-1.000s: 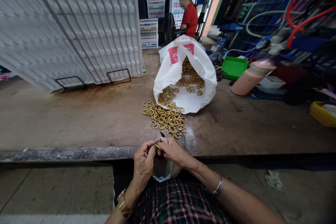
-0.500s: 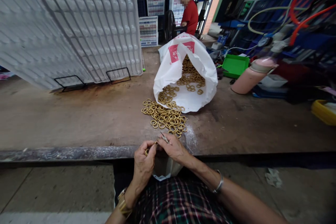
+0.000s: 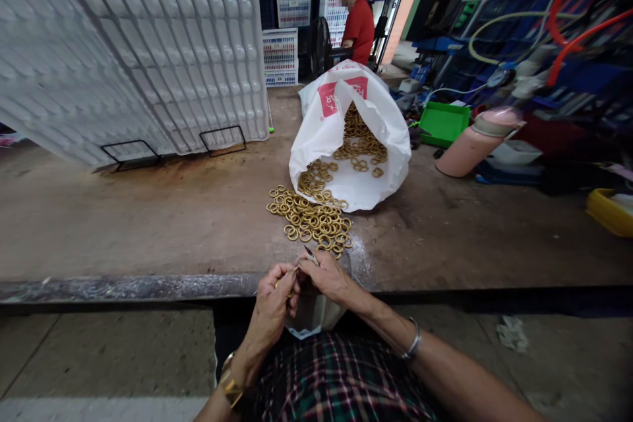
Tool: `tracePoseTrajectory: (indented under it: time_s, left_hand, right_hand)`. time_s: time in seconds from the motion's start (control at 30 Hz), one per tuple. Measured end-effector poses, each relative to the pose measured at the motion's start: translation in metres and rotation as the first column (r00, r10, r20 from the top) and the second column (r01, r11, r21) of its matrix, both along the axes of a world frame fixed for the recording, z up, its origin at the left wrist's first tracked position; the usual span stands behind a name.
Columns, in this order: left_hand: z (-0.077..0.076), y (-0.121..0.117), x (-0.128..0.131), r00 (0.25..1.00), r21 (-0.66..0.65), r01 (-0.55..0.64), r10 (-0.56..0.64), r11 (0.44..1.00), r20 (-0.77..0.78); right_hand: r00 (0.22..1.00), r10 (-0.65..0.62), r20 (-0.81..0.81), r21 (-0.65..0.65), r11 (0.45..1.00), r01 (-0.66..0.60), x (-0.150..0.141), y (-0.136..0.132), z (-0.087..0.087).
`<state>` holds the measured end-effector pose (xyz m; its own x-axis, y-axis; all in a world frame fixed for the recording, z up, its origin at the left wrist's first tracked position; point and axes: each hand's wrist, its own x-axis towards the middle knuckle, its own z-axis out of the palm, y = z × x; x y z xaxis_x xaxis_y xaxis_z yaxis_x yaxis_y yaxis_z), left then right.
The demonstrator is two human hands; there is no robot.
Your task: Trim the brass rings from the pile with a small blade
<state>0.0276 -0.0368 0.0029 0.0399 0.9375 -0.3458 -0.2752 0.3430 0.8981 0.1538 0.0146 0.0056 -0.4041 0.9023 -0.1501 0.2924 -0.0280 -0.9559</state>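
Note:
My left hand (image 3: 274,300) is closed, pinching a brass-coloured ring (image 3: 295,270) between thumb and fingers at the table's front edge. Close against it, my right hand (image 3: 327,275) is closed on a small pointed metal tool (image 3: 310,253), its dark tip sticking up past the fingers. The right fingertips meet the ring, but the exact contact is hidden. Just beyond the hands lies a pile of brass-coloured rings (image 3: 316,221). It spills from the mouth of a white plastic bag (image 3: 368,191) with red print, which lies on its side with more rings inside.
White ribbed plastic trays (image 3: 198,46) stand at the left on the brown table (image 3: 198,231). To the right are a pink bottle (image 3: 467,148), a green tray (image 3: 445,124) and a yellow container (image 3: 610,211). Behind the table sits a person in red (image 3: 361,26) near stacked crates (image 3: 280,56).
My left hand has turned, its fingers curling in around the ring. The pointed tool in my right hand has shifted slightly up. Pile and bag stay put.

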Motion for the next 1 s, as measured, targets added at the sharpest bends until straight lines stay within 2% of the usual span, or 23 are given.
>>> tracePoseTrajectory:
  time_s: [0.23,0.3,0.37,0.43,0.5,0.63,0.77,0.87,1.0]
  left_hand:
    - [0.000,-0.002,-0.001,0.998,-0.018,-0.007,0.008,1.000,0.063]
    - [-0.001,-0.002,-0.001,0.998,-0.018,-0.022,0.023,1.000,0.056]
    - [-0.003,-0.003,-0.001,0.999,-0.007,-0.036,0.036,0.999,0.020]
    - [-0.004,-0.003,-0.001,0.998,0.010,-0.042,0.042,0.999,-0.036]
    - [-0.004,-0.003,-0.001,0.995,0.023,-0.041,0.043,0.999,-0.095]
    - [-0.003,-0.002,-0.002,0.985,0.034,-0.060,0.065,0.998,-0.158]
    - [-0.002,-0.008,-0.005,0.988,0.034,-0.029,0.034,0.999,-0.149]
    - [0.002,-0.018,-0.007,0.997,0.016,-0.013,0.014,1.000,-0.070]
    - [0.017,-0.027,-0.007,0.995,0.006,0.033,-0.034,0.999,0.099]
  right_hand:
    - [1.000,-0.008,0.001,-0.040,0.999,0.008,-0.002,0.000,0.001]
    - [0.998,-0.031,0.057,0.030,0.999,0.029,-0.002,0.000,-0.002]
    - [0.983,-0.024,0.183,0.145,0.989,-0.003,-0.002,-0.002,-0.005]
    - [0.937,0.017,0.350,0.245,0.964,-0.109,-0.001,-0.005,-0.006]
    - [0.869,0.060,0.491,0.286,0.931,-0.225,0.000,-0.008,-0.005]
    - [0.743,0.098,0.663,0.250,0.906,-0.342,-0.002,-0.012,0.003]
    - [0.643,0.076,0.762,0.211,0.910,-0.358,-0.007,-0.013,0.008]
    - [0.620,0.066,0.782,0.195,0.919,-0.344,-0.008,-0.013,0.009]
    - [0.615,-0.018,0.788,0.231,0.935,-0.269,0.005,-0.009,0.004]
